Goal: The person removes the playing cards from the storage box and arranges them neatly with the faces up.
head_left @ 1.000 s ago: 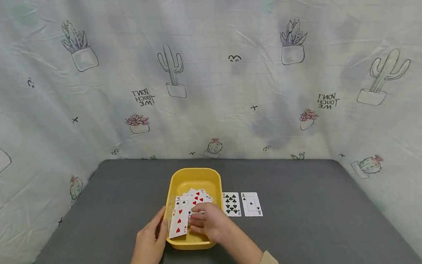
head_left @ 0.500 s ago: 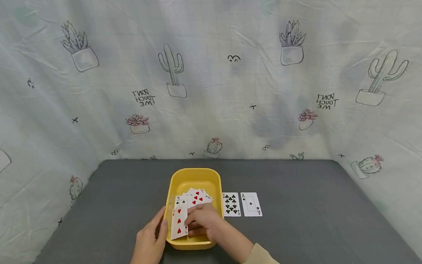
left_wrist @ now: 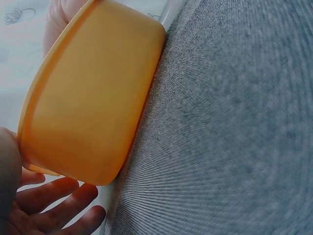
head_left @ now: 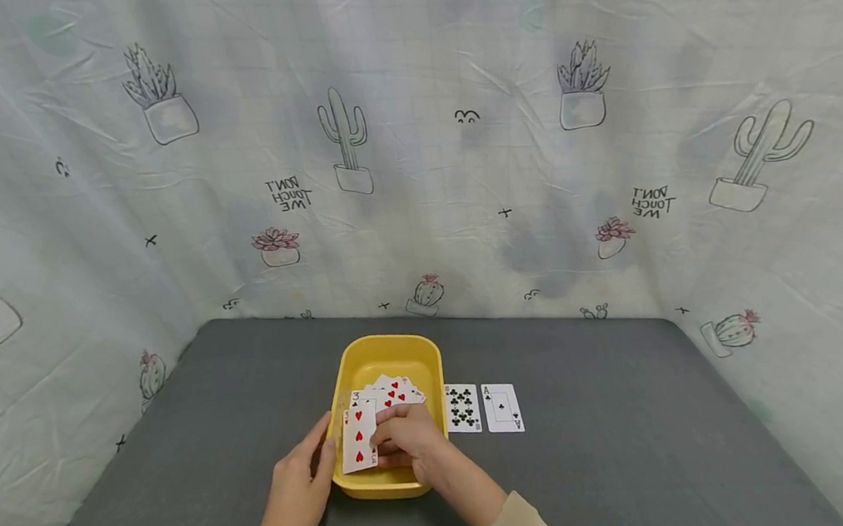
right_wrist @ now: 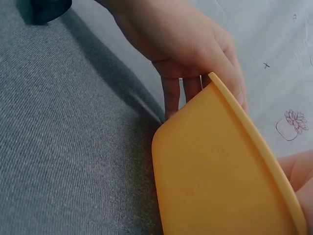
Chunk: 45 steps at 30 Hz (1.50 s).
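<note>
A yellow plastic tray (head_left: 404,490) stands on the dark table, with several playing cards (head_left: 395,393) fanned face up inside. My left hand (head_left: 295,483) grips the tray's left side, thumb at the rim and fingers along the outer wall, as the left wrist view's tray wall (left_wrist: 93,98) and fingers (left_wrist: 54,200) show. Inside the tray, my right hand (head_left: 409,439) pinches the right edge of a hearts playing card (head_left: 358,440), which lies over a three of clubs. In the right wrist view the wall hides most of the right hand (right_wrist: 299,171).
Right of the tray, two cards lie face up on the dark grey table (head_left: 594,432): a clubs card (head_left: 463,410) beside the tray wall and an ace of clubs (head_left: 503,410). A cactus-print curtain (head_left: 412,155) hangs behind and at both sides.
My right hand has moved slightly left and onto the hearts card's edge. That card has shifted a little and stands straighter. My left hand and the tray have stayed put.
</note>
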{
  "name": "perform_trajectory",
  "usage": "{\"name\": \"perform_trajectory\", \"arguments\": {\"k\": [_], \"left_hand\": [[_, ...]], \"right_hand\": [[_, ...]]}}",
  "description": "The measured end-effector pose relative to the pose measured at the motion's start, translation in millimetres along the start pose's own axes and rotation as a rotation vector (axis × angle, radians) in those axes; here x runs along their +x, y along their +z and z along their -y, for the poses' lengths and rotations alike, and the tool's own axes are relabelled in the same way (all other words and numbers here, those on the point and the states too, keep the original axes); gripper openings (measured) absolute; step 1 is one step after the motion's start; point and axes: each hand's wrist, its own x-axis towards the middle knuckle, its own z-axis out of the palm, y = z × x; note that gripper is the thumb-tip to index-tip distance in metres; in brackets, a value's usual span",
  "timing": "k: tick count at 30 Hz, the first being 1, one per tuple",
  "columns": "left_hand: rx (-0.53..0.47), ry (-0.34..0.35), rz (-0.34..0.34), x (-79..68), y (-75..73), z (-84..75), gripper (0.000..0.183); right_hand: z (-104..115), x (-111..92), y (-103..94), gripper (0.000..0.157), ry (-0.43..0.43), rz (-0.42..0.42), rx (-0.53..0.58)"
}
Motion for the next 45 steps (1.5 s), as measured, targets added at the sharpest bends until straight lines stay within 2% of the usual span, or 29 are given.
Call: {"name": "perform_trajectory", "arguments": {"k": [12,22,32,39,45], "left_hand": [[-0.002,0.01,-0.012,3.7,-2.4,0.3,0.044],[0.003,-0.009,0.025,8.7,-3.9,0.6,0.046],[0.0,-0.003,0.026,8.5,-2.0,0.4,0.046],[0.007,0.005,0.02,9.2,-2.0,1.2,0.048],[0.001,0.044,-0.015,8.6,-2.2,1.0,0.047]], "right_hand": [[6,1,0.8,0.025,0.009,0.006,0.064],[4,8,1.1,0.025,0.0,-0.008,0.092],[3,9,-0.8,0.025,0.008,-0.017,0.108],[8,7,-2.3,0.025,-0.095,-0.048,0.134],[36,-15,-16.4,0.024,-0.179,-0.046,0.173]]}}
